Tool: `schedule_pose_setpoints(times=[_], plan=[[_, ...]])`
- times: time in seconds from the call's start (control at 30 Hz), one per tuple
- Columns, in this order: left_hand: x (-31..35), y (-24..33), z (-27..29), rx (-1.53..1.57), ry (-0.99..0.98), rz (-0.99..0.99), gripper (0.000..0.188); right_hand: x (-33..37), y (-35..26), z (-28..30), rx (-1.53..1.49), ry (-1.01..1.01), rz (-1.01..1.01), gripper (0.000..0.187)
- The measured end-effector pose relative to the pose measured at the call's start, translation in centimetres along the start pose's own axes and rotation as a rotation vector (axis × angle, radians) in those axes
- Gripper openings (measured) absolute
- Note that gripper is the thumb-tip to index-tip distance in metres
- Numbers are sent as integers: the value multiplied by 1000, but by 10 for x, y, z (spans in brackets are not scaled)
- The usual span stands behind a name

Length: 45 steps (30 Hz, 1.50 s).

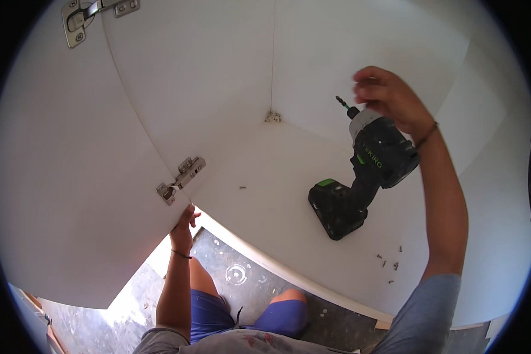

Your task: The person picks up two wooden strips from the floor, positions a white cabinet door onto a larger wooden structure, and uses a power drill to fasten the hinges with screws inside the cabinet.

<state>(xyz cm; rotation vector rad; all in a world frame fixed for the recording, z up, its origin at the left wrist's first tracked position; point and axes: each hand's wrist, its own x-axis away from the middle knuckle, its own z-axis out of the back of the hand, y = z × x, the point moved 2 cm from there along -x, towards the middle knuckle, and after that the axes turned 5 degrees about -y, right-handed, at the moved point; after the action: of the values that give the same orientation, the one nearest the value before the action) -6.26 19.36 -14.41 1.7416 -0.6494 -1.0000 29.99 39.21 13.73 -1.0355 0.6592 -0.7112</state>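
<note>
My left hand grips the edge of the white cabinet door, just below a metal hinge that joins the door to the cabinet. A black and green cordless impact driver rests on its battery on the white cabinet panel, its bit pointing up and left. Beyond the driver's head, my right hand is raised with loosely bent fingers spread apart. Nothing shows in those fingers, and the driver's head covers part of the palm. My right forearm passes beside the tool, and its handle is not in my grasp.
Several small screws lie scattered at the lower right, and a single screw lies nearer the hinge. Another hinge is at the upper left. Debris sits in the cabinet corner. Below the front edge is a stained grey floor.
</note>
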Motion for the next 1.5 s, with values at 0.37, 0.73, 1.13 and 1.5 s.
schedule_pose_setpoints(times=[0.37,0.73,1.13,1.5], plan=[[2,-3,7,25,30,16,13,-32,-4,-37,-114,-113,-116,20],[1,-4,-1,-6,36,32,18,-32,-2,-25,-48,-129,-117,23],[3,0,12,-23,65,41,17,-35,9,-37,59,-145,-57,23],[12,4,18,-64,105,35,17,-31,0,-53,-60,-132,-306,27]])
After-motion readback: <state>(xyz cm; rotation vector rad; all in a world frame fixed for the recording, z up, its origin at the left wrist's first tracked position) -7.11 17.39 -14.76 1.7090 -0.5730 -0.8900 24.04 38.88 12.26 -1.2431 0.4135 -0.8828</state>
